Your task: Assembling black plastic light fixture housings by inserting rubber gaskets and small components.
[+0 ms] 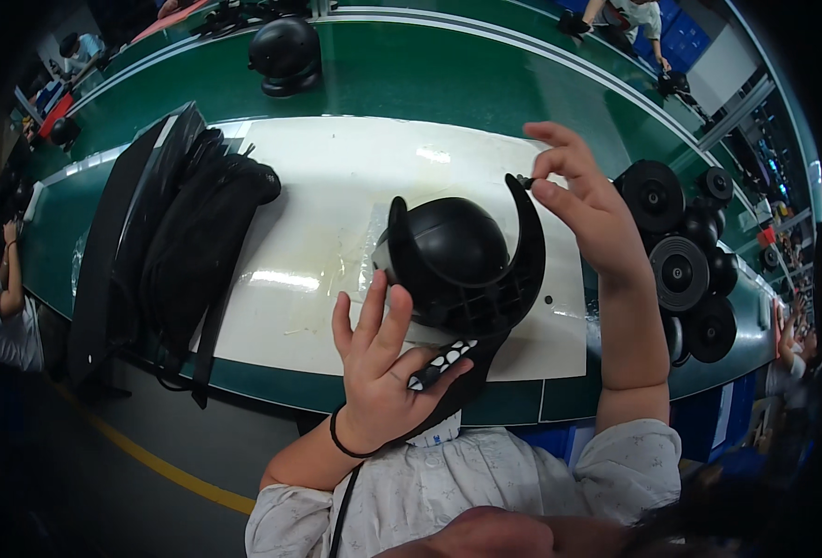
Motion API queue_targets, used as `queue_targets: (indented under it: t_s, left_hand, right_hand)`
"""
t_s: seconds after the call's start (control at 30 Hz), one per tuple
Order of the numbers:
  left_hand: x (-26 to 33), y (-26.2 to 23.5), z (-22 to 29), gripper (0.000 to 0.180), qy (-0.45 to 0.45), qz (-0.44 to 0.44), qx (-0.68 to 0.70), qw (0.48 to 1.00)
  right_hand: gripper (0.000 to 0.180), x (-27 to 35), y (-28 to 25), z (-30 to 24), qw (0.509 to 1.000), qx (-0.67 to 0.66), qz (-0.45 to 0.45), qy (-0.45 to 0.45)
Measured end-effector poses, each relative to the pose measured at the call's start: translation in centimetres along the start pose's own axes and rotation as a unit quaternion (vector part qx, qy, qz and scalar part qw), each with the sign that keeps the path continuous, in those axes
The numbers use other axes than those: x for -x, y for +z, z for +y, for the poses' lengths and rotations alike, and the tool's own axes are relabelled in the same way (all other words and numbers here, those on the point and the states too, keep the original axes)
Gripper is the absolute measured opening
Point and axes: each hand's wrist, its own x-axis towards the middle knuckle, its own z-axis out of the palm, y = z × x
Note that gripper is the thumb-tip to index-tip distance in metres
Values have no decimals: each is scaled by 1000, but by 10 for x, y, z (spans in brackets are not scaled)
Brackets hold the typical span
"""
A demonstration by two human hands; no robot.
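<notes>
A glossy black dome sits within a black crescent-shaped bracket with two upward-curving arms and a ribbed base. My right hand pinches a small dark piece at the tip of the bracket's right arm; the piece is too small to name. At the bracket's lower left, my left hand has its outer fingers raised and spread. Between its thumb and palm lies a black object with white spots, whose kind I cannot make out. The bracket's underside is hidden.
A white sheet covers part of the green table. Black fabric bags lie at left. Several round black parts are heaped at right. Beyond, a black ball-shaped unit stands on a green surface. Other people work around.
</notes>
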Motion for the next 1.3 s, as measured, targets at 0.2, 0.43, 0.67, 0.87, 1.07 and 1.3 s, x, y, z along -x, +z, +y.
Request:
queue_targets:
  t_s: [0.2, 0.43, 0.67, 0.87, 1.07, 1.3]
  left_hand:
    - [1, 1, -1, 25, 4, -2, -12, 1000]
    - [1, 0, -2, 25, 6, -12, -21, 1000]
    - [1, -2, -1, 24, 3, -19, -22, 1000]
    - [1, -2, -1, 23, 8, -15, -30, 999]
    - [2, 0, -3, 23, 7, -13, -15, 1000]
    - [8, -33, -8, 24, -6, 2, -17, 1000]
  right_hand:
    - [10, -4, -3, -7, 993, -40, -76, 87]
    - [8, -4, -3, -5, 997, 38, -63, 33]
    - [8, 10, 0, -23, 930, 344, 5, -128]
    - [15, 22, 3, -31, 873, 450, 14, -188]
    - [26, -2, 2, -4, 930, -261, -42, 254]
    - [24, -52, -28, 41, 945, -253, 27, 207]
